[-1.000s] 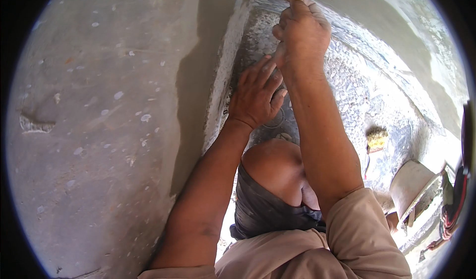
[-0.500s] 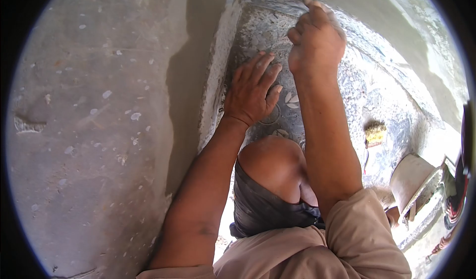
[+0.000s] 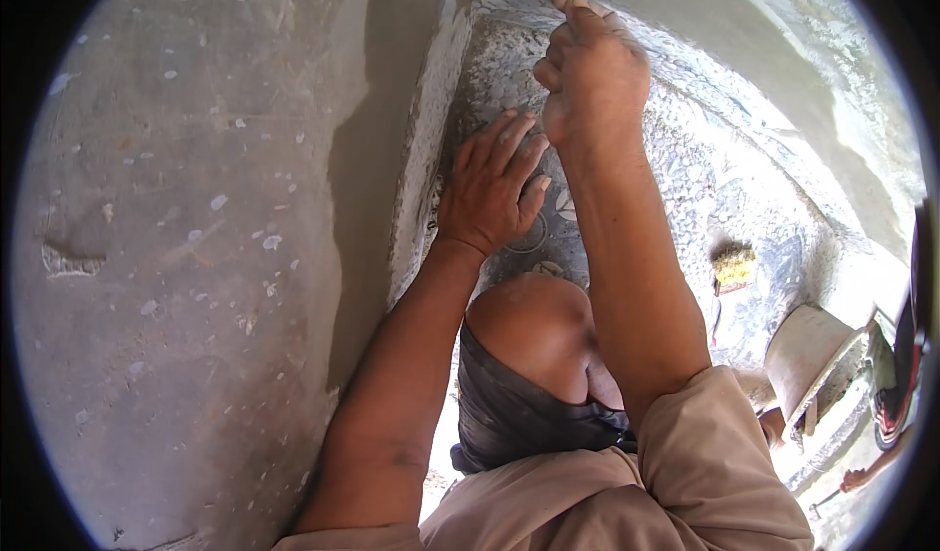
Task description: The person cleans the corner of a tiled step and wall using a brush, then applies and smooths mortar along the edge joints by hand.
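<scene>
My left hand lies palm down with its fingers spread on the grey, speckled floor, beside the raised rough edge. Further up and to the right, my right hand is closed near the foot of the curved wall. Whatever it grips is too hidden by the fingers to name. A faint ring mark shows on the floor just below my left hand.
A yellow-bristled brush lies on the floor at the right. Beyond it stands a pale bucket, tilted. A large grey wall fills the left side. My bent knee is below my hands.
My right hand moved right, then back left along the foot of the wall, staying closed. My left hand stays spread in about the same place. The view has shifted slightly.
</scene>
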Tool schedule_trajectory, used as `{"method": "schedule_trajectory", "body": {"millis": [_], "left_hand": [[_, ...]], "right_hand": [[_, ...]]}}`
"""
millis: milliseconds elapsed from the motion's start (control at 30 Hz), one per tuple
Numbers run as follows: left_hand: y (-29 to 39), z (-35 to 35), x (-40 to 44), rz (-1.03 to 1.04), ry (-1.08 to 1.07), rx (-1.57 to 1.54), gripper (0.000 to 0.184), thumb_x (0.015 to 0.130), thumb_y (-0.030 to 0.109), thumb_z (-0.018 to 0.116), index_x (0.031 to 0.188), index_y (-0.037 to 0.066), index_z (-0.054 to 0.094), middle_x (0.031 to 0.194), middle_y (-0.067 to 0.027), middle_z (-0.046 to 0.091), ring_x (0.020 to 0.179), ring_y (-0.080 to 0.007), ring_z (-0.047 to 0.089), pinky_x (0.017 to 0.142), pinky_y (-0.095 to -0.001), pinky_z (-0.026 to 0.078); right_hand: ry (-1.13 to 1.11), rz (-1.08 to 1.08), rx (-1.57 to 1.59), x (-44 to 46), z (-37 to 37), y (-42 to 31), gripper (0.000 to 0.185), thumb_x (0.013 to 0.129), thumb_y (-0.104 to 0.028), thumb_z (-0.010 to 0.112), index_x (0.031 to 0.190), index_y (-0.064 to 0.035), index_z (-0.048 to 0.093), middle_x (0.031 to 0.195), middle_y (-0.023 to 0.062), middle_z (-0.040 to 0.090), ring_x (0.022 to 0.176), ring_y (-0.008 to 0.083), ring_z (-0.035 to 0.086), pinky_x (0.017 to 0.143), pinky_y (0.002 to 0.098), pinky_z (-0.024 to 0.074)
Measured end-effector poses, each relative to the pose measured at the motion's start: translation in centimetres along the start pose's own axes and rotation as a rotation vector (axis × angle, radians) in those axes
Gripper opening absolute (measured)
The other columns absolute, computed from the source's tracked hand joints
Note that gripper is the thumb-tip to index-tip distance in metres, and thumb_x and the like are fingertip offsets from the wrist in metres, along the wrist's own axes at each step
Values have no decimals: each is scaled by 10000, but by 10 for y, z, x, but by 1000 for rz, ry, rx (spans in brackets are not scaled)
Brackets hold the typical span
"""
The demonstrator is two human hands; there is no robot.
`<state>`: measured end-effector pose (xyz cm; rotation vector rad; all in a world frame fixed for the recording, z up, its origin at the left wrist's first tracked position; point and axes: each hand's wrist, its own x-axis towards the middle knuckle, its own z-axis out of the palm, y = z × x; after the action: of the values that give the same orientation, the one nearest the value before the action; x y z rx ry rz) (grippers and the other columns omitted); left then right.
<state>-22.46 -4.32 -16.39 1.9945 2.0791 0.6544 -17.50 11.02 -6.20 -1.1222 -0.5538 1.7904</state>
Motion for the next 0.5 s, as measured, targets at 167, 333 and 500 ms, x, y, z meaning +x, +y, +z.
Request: {"method": "schedule_trajectory", "body": {"millis": [167, 333, 500], "left_hand": [[2, 0, 0, -15, 4, -31, 491, 934, 292, 667, 1390, 133, 579, 1538, -110, 497, 1465, -321, 429, 1156, -497, 373], [3, 0, 2, -10, 11, -54, 490, 933, 285, 668, 1394, 139, 588, 1539, -104, 497, 1468, -320, 427, 1156, -502, 374], [2, 1, 1, -5, 15, -33, 487, 931, 282, 672, 1390, 141, 591, 1537, -101, 498, 1470, -318, 426, 1157, -506, 374]], "right_hand": [[49, 33, 58, 1, -9, -9, 151, 1046, -102, 607, 1064, 38, 662, 660, -21, 426, 549, 90, 335, 487, 270, 252], [62, 48, 88, -1, -21, -22, 152, 1050, -117, 593, 1048, 24, 650, 659, -21, 426, 551, 89, 339, 491, 269, 263], [61, 44, 92, 0, -31, -26, 152, 1050, -125, 584, 1032, 14, 642, 669, -13, 445, 559, 95, 358, 493, 276, 286]]}}
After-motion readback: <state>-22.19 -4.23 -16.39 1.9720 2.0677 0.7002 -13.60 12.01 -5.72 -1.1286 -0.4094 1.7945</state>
